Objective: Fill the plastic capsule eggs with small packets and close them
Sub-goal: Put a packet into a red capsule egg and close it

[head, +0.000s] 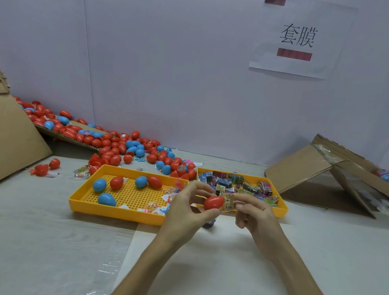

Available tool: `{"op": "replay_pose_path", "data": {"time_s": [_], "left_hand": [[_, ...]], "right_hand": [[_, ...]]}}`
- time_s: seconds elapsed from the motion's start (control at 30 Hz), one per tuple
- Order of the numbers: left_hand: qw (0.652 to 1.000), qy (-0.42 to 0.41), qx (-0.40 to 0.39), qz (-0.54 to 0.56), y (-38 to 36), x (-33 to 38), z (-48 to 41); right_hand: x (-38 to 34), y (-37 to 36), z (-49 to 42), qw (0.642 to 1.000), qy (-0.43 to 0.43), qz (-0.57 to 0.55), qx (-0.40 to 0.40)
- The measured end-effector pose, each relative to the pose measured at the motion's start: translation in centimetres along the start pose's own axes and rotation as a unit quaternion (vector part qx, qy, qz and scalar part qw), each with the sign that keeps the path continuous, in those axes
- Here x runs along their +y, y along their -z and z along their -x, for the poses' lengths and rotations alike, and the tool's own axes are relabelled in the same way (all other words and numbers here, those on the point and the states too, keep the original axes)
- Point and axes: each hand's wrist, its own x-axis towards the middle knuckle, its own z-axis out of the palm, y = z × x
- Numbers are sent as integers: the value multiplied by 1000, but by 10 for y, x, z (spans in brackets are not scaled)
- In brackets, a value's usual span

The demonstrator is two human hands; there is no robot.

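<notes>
Over the table (37,239), left hand (184,209) pinching red egg (213,202), right hand (256,218) pinching packet (228,201).

Left hand (184,208) holding red egg (213,202), right hand (257,216) pinching yellow packet (228,201)

Makeshift packing workstation: white partition walls (173,62), posted paper sign (299,36), cardboard boxes (4,138), sorting trays (116,212).
</notes>
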Motion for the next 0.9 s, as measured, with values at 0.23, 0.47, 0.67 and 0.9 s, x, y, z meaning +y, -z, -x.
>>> {"op": "replay_pose_path", "data": {"time_s": [0.23,0.47,0.67,0.9], "left_hand": [[1000,-1,9,-13,1,-5,-1],[1000,17,4,-2,-2,-10,-2],[1000,22,-11,-18,-4,-11,-1],[999,12,-12,-46,-3,-10,-2]], "right_hand": [[-1,-3,3,999,14,18,-49],[2,-1,3,995,38,65,-66],[2,-4,5,988,95,104,-59],[2,-2,5,985,110,122,-54]]}}
